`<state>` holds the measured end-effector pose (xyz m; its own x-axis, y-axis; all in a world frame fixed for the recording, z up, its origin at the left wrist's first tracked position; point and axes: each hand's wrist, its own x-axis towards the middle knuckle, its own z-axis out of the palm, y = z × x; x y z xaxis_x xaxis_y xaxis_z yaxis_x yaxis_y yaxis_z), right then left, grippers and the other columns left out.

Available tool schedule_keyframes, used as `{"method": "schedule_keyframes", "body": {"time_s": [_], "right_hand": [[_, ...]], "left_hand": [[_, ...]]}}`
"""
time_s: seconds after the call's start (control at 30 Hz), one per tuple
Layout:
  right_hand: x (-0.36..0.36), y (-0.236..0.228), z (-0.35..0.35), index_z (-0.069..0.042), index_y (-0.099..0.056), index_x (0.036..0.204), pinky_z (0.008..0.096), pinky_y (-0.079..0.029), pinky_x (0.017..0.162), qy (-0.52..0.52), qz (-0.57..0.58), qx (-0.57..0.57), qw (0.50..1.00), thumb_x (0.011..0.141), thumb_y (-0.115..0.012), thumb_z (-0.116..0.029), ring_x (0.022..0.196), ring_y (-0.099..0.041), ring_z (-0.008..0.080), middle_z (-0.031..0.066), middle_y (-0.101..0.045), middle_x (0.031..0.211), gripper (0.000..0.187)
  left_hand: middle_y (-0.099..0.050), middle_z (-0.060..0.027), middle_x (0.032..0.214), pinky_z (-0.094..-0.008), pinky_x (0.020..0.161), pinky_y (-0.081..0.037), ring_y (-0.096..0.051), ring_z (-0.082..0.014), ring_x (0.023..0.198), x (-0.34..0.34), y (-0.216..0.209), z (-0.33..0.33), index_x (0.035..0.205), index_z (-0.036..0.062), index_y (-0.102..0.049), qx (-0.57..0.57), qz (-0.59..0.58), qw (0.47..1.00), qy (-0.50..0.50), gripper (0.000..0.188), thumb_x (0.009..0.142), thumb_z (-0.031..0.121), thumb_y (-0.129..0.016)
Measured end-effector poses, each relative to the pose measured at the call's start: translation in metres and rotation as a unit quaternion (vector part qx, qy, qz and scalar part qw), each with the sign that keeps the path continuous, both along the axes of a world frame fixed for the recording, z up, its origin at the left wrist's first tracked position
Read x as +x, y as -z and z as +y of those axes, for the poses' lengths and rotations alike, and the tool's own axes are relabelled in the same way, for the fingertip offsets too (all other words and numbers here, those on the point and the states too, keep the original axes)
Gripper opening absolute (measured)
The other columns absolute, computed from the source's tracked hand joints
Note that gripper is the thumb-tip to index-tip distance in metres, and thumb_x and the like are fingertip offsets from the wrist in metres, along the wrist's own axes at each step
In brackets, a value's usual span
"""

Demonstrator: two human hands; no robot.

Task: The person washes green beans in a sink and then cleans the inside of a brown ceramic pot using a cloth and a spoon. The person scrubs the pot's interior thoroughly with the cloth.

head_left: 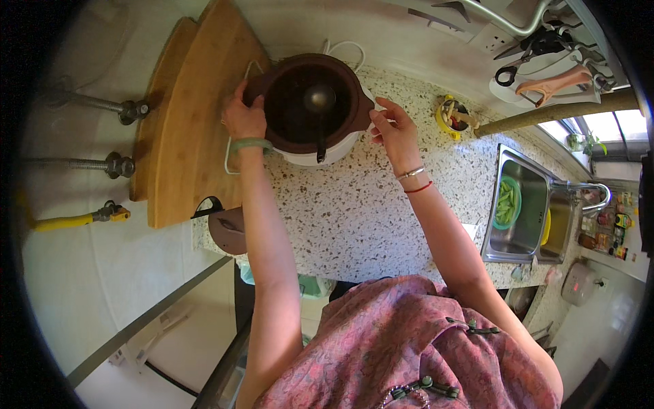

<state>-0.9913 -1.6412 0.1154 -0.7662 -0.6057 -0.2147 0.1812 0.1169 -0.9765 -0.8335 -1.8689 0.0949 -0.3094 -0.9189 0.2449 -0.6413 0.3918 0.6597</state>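
A dark brown crock pot (351,82) sits in a white cooker base (300,158) at the back of the counter, with dark liquid inside. A ladle (319,101) rests in the liquid, its black handle leaning over the near rim. My left hand (245,121) is closed around the pot's left handle, the thumb near the rim; some fingers are hidden. On the opposite side, my right hand (395,133) pinches the right handle between thumb and fingers.
Wooden cutting boards (204,129) lean against the left wall. A brown lid (227,230) lies at the counter's left edge. A small yellow container (451,117) stands to the right. Farther right, a steel sink (521,242) holds a green basin of vegetables (507,203). Scissors (507,73) hang above.
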Motion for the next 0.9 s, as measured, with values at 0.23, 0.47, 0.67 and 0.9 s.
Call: {"method": "schedule_keyframes", "body": {"time_s": [0.23,0.47,0.67,0.9], "right_hand": [[-0.001,-0.003,-0.002,0.005,-0.056,0.113,0.0231,-0.05,0.055,-0.013,-0.024,-0.007,1.0,0.088,-0.061,-0.009,0.061,-0.059,0.0109,0.0067,-0.063,0.08,0.029],[0.003,0.003,-0.006,0.007,-0.055,0.113,0.0236,-0.052,0.056,0.009,-0.033,-0.026,0.999,0.089,-0.058,-0.005,0.061,-0.059,0.012,0.0085,-0.063,0.088,0.027],[0.008,-0.013,-0.006,0.008,-0.055,0.112,0.0241,-0.051,0.057,0.014,-0.038,-0.051,0.998,0.089,-0.057,-0.004,0.061,-0.059,0.0123,0.0086,-0.063,0.089,0.027],[0.007,-0.035,-0.003,0.009,-0.055,0.113,0.0234,-0.049,0.058,0.011,-0.007,-0.091,0.996,0.088,-0.057,-0.004,0.062,-0.059,0.013,0.009,-0.064,0.087,0.027]], "left_hand": [[-0.057,-0.0217,0.113,-0.042,0.09,-0.045,-0.055,-0.0368,0.104,-0.004,-0.017,0.004,0.123,0.0105,-0.058,0.015,-0.037,0.999,-0.007,0.048,0.077,0.017,-0.071],[-0.06,-0.02,0.114,-0.0395,0.092,-0.045,-0.058,-0.0343,0.107,-0.008,-0.02,0.01,0.122,0.0084,-0.058,0.049,0.052,0.997,-0.016,0.048,0.075,0.004,-0.068],[-0.062,-0.0197,0.113,-0.0358,0.092,-0.045,-0.06,-0.0305,0.106,-0.006,-0.019,0.011,0.12,0.0049,-0.058,0.025,0.122,0.992,0.0,0.046,0.075,0.0,-0.066],[-0.061,-0.0166,0.117,-0.0332,0.093,-0.044,-0.058,-0.025,0.107,0.003,-0.047,0.006,0.121,-0.0011,-0.056,0.013,0.223,0.973,0.051,0.043,0.079,-0.002,-0.065]]}}
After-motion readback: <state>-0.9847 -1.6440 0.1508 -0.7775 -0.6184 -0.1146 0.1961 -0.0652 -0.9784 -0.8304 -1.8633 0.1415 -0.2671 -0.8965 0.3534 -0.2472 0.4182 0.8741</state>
